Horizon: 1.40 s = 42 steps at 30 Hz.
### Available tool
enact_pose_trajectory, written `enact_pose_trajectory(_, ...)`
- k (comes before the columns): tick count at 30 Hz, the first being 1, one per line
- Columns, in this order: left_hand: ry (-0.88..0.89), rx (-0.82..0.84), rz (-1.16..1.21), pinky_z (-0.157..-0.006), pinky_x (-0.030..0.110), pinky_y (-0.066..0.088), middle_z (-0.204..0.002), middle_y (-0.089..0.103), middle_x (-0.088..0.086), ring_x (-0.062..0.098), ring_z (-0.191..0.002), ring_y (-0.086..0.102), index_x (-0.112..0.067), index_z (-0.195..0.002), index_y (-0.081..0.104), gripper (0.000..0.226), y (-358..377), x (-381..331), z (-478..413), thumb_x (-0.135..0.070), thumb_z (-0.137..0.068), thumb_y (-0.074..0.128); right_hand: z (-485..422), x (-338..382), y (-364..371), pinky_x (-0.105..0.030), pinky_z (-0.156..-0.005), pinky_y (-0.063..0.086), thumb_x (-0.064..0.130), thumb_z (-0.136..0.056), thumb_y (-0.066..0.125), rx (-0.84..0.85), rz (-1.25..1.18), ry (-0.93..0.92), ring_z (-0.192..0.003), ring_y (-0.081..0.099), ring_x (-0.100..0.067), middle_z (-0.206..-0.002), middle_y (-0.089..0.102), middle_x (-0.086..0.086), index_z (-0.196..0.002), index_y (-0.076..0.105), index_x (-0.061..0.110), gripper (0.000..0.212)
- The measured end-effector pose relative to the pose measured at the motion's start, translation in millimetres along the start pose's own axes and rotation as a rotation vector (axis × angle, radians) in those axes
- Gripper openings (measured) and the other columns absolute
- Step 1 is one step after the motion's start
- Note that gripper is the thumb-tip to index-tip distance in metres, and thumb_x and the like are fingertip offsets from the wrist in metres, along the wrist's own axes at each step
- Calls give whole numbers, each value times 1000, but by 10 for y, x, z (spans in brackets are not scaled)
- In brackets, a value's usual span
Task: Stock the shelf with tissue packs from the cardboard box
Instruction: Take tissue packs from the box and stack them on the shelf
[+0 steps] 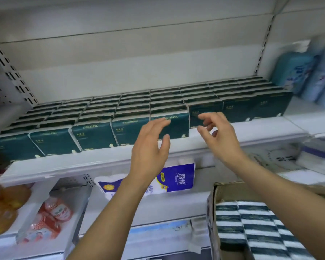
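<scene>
Dark green tissue packs (94,134) stand in several rows across the white shelf (94,164), filling it from left to right. My left hand (151,145) hovers in front of the front pack near the middle, fingers loosely spread, holding nothing. To its right, my right hand (217,133) is raised before the shelf edge with fingers loosely curled and empty. The cardboard box (214,196) sits at the lower right, with more green-and-white tissue packs (251,228) stacked on edge inside.
Blue bottles (298,72) stand on the shelf to the right. Below are a blue-and-white toilet-roll pack (178,179), red packets (49,218) at lower left and white wrapped goods (311,162) at right. A perforated upright (11,72) bounds the shelf's left side.
</scene>
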<state>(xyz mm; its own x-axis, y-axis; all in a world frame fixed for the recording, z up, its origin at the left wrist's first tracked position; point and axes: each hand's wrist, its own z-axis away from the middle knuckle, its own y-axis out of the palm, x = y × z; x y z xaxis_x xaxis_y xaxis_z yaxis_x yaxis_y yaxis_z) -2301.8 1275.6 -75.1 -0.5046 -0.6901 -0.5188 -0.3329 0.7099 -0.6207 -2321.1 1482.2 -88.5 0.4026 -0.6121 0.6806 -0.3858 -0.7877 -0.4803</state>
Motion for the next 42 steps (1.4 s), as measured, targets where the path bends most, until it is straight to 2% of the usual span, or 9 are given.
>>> enact_pose_trajectory(4,-51,84,162,-98,29,46,-129,55,-11,5,-118,51,-26,-128,56,33,310,-247,270,-17,-96,52,329,-125,-241,-12,-68,43,14,-94,59,-3,-20,16,-83,54,-6,-98,55,5,-111,62,18,18)
enact_pose_trajectory(9,-307,305,331,-80,9,43,-116,61,-13,-4,-96,57,-24,-123,58,31,832,-377,731,-13,-95,54,919,-490,-480,-9,-63,39,10,-94,59,7,-72,150,-71,52,1,-82,60,3,-103,64,18,13)
enact_pose_trajectory(11,-395,405,316,-84,8,41,-123,60,-8,4,-102,58,-19,-127,57,35,1094,-345,977,-13,-93,56,1182,-721,-497,-12,-62,39,9,-92,61,46,-88,243,-67,51,1,-77,60,2,-100,65,20,14)
enact_pose_trajectory(16,-646,599,242,-108,34,38,-146,43,0,19,-129,46,-18,-144,38,53,1598,-253,1567,-25,-95,57,1740,-1297,-422,-35,-72,50,15,-89,65,297,35,418,-69,54,-11,-78,60,5,-97,61,26,15)
enact_pose_trajectory(19,-646,663,237,-105,28,38,-146,43,-2,17,-129,46,-23,-144,36,49,1785,-294,1848,-30,-98,51,2062,-1560,-358,-38,-79,51,19,-88,67,478,124,502,-79,57,-14,-86,58,6,-103,62,23,17)
enact_pose_trajectory(25,-670,580,179,-93,32,42,-128,57,-2,23,-113,56,-27,-144,33,45,1920,-336,2021,-22,-101,42,2485,-1974,-272,-34,-90,42,19,-89,64,772,371,402,-111,47,-23,-114,57,-5,-115,61,14,27)
enact_pose_trajectory(32,-638,532,96,-93,32,44,-132,59,5,26,-112,57,-25,-146,35,45,1976,-362,2148,-19,-102,40,2660,-2080,-34,-36,-96,36,24,-87,62,889,678,204,-121,38,-24,-127,50,-6,-130,49,18,46)
enact_pose_trajectory(36,-665,526,100,-94,29,41,-133,58,4,26,-115,56,-27,-146,34,47,1994,-352,2158,-14,-101,38,2719,-2080,69,-34,-96,33,23,-87,60,933,847,99,-118,39,-25,-122,52,-5,-121,53,16,35)
enact_pose_trajectory(42,-678,541,107,-90,26,38,-134,56,5,25,-115,54,-28,-147,32,48,1981,-360,2158,-14,-101,35,2643,-2006,18,-30,-80,34,36,-87,61,861,655,288,-112,46,-26,-113,59,-8,-113,60,17,32)
